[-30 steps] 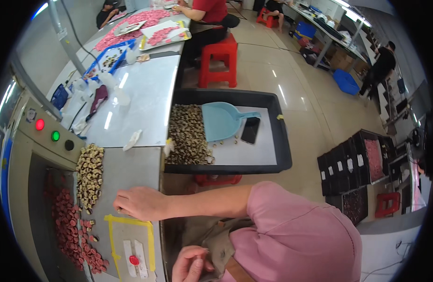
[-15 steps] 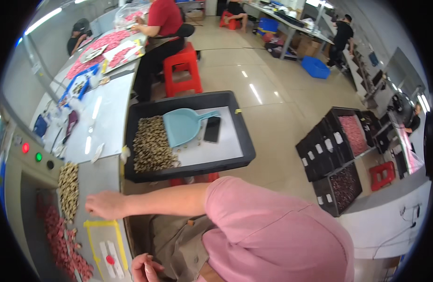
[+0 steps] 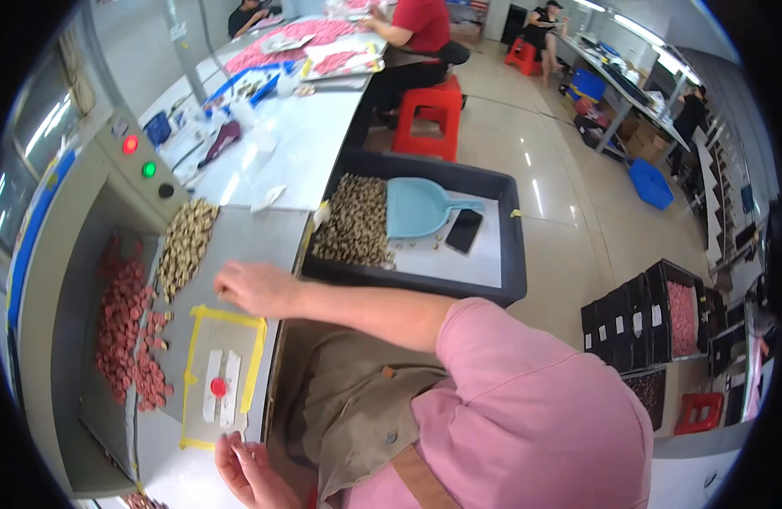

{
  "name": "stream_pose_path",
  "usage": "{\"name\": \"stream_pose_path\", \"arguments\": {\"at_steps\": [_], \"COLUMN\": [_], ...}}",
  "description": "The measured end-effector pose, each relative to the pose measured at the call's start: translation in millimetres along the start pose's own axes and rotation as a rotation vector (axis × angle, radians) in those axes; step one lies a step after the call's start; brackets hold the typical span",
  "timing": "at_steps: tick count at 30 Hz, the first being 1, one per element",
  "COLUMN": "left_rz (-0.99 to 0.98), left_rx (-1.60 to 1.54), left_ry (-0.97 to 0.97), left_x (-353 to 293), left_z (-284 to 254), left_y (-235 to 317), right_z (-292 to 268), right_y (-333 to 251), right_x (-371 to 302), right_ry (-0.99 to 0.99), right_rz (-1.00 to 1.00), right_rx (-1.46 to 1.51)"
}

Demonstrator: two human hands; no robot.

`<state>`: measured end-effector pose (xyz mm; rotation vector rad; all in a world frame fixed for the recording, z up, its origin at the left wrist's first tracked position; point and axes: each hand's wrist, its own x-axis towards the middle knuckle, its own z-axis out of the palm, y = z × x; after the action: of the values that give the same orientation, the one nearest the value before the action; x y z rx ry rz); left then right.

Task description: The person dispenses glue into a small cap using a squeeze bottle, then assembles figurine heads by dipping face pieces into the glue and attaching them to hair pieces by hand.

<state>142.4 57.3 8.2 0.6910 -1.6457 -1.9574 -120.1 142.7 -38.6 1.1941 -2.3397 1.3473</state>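
Observation:
My right hand [image 3: 259, 290] reaches across the grey worktop, its fingers curled together beside a pile of small beige-and-dark pieces [image 3: 186, 242]. Whatever is inside those fingers is hidden. Nearer to me, my left hand [image 3: 251, 475] has its thumb and fingertips pinched together just below a yellow tape rectangle [image 3: 254, 365]. Anything in that pinch is too small to name. Within the tape, two white strips [image 3: 231, 388] lie side by side with a round red piece [image 3: 219, 388] on them. Left of the tape spreads a pile of small pinkish-red pieces [image 3: 126, 327], partly inside the machine opening.
A beige machine housing [image 3: 94, 182] with lit buttons borders the left. Behind my right arm stands a black tray [image 3: 514, 246] holding more beige pieces, a light-blue dustpan [image 3: 415, 208] and a phone [image 3: 464, 231]. A person in red [image 3: 421, 25] sits beyond, near a red stool [image 3: 429, 119].
My view has swung, so the scene sits farther right and the worktop shows more fully. My right hand remains near the beige pile; more of my left hand is visible.

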Motion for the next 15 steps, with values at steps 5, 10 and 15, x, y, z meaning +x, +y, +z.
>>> {"name": "stream_pose_path", "arguments": {"at_steps": [5, 10, 15], "left_rz": [0.097, 0.119, 0.114], "left_rx": [-0.211, -0.375, -0.448], "left_ry": [0.12, 0.087, 0.118], "left_x": [33, 56, 54], "left_z": [-40, -54, -56], "left_y": [-13, -17, -29], "right_z": [8, -1, 19], "right_y": [12, -11, -76], "right_x": [5, -1, -4], "right_ry": [-0.033, -0.187, -0.488], "right_rz": [0.088, 0.166, -0.207], "right_rx": [0.022, 0.277, 0.154]}}
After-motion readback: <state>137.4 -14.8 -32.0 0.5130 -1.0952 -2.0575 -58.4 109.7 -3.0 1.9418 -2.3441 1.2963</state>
